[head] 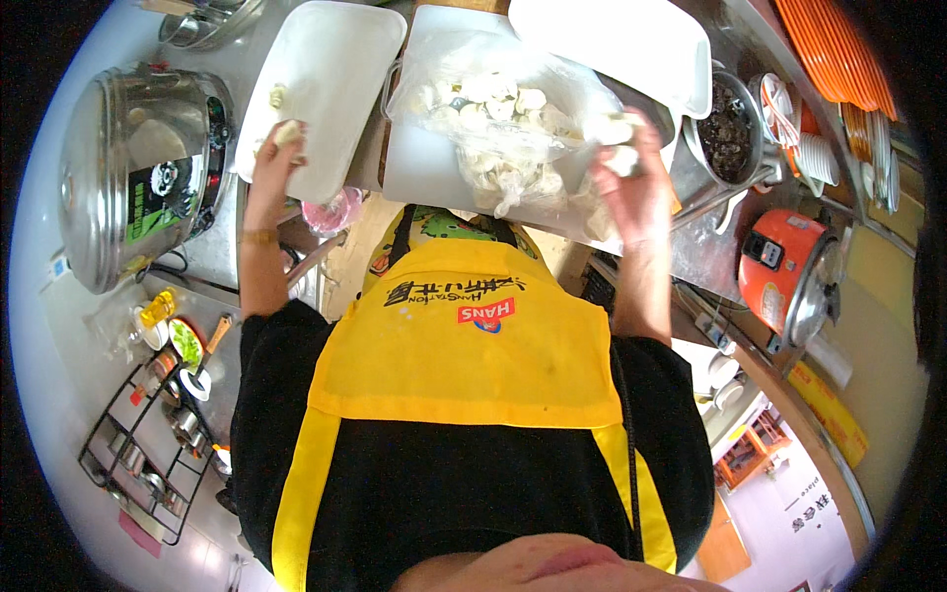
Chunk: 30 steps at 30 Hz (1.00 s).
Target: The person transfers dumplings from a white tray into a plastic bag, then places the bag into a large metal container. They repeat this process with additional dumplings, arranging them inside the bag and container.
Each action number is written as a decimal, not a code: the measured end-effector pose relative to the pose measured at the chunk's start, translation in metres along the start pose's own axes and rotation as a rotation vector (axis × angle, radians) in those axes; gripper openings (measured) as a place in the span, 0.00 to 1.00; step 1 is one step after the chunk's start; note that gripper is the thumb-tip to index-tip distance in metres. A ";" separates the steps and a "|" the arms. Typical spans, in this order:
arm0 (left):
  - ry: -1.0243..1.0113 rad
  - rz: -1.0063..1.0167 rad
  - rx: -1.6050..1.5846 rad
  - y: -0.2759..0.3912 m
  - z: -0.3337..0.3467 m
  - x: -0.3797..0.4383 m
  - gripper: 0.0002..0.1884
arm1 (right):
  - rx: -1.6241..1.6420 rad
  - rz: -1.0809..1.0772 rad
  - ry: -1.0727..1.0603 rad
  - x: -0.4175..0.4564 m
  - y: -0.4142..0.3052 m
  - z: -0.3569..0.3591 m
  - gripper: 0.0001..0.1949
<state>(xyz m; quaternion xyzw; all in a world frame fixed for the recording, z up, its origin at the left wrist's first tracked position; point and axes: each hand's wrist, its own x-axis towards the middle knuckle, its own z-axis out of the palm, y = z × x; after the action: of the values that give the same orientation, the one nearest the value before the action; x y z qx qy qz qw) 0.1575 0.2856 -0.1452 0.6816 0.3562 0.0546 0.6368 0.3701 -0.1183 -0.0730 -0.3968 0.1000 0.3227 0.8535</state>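
Note:
My left hand (275, 169) is over the near left edge of a white plastic tray (333, 81), its fingers closed around a pale dumpling (288, 133). Another small pale dumpling (277, 96) lies in that tray just beyond the hand. On a white cutting board (422, 166) in front of me, clear plastic bags (510, 140) hold many whitish dumplings (488, 96); the nearer bag looks knotted. To the right of them, my right hand (636, 177) grips pale dumplings (620, 159), slightly blurred. A second white tray (629, 44) overlaps the board's far right corner.
A large steel pot (133, 177) stands at the left. On the right are a pot of dark food (729, 129), an orange rice cooker (777, 266), stacked white bowls (817, 159) and orange trays (836, 52). A pink bin (333, 211) sits below the left tray.

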 end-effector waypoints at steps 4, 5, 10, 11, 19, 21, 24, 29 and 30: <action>-0.531 0.057 -0.072 0.093 0.113 -0.038 0.20 | -1.524 -0.548 0.236 0.043 -0.047 -0.062 0.15; -0.595 0.082 0.056 0.104 0.140 -0.031 0.20 | -1.694 -0.486 0.151 0.054 -0.051 -0.066 0.15; -0.507 0.686 0.628 0.098 0.245 0.034 0.19 | -1.968 -0.316 -0.383 0.092 -0.033 -0.088 0.25; -0.483 0.691 0.710 0.097 0.255 0.042 0.19 | -1.944 -0.250 -0.347 0.092 -0.037 -0.091 0.24; -0.386 0.738 0.672 0.082 0.245 0.080 0.14 | -1.573 -0.589 -0.276 0.049 -0.008 0.009 0.15; -0.430 0.745 0.837 0.094 0.224 0.067 0.11 | -1.931 -0.562 -0.365 0.060 0.008 0.006 0.15; -0.643 0.674 1.027 0.094 0.183 0.060 0.11 | -2.008 -0.302 -0.633 0.053 -0.005 -0.009 0.15; -0.748 0.557 1.234 0.098 0.147 0.039 0.16 | -2.028 -0.121 -0.888 0.043 -0.021 0.015 0.15; -0.751 0.598 1.232 0.101 0.146 0.031 0.18 | -1.925 -0.245 -0.849 0.050 -0.015 0.024 0.15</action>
<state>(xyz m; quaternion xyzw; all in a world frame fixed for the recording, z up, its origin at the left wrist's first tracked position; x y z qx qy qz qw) 0.2998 0.1887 -0.0918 0.9522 -0.1160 -0.2178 0.1798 0.4162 -0.0840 -0.0686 -0.7678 -0.5451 0.2899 0.1712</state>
